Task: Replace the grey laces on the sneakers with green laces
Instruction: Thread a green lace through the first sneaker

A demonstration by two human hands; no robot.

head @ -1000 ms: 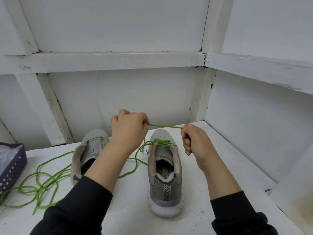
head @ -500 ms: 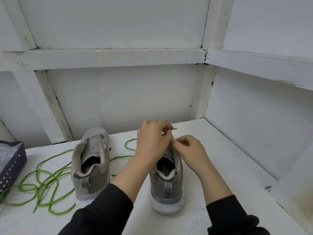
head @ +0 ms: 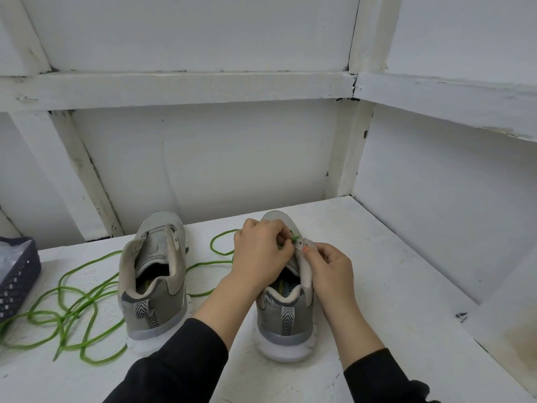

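Note:
Two grey sneakers stand heel-toward-me on a white shelf (head: 392,286). The left sneaker (head: 155,274) has no lace in it. Over the right sneaker (head: 286,312) my left hand (head: 261,254) pinches the tip of a green lace (head: 295,238) at an eyelet. My right hand (head: 331,269) grips the sneaker's right eyelet flap beside it. The lace trails left behind my left hand (head: 220,245). The sneaker's tongue and lower eyelets are hidden under my hands.
A loose tangle of green lace (head: 72,312) lies on the shelf left of the left sneaker. A dark blue plastic basket (head: 17,280) sits at the far left edge. White walls enclose the shelf at the back and right.
A second ago my hands held the green lace stretched taut above the right sneaker. They have since dropped together onto the sneaker's eyelets, the left pinching the lace tip, the right holding the flap.

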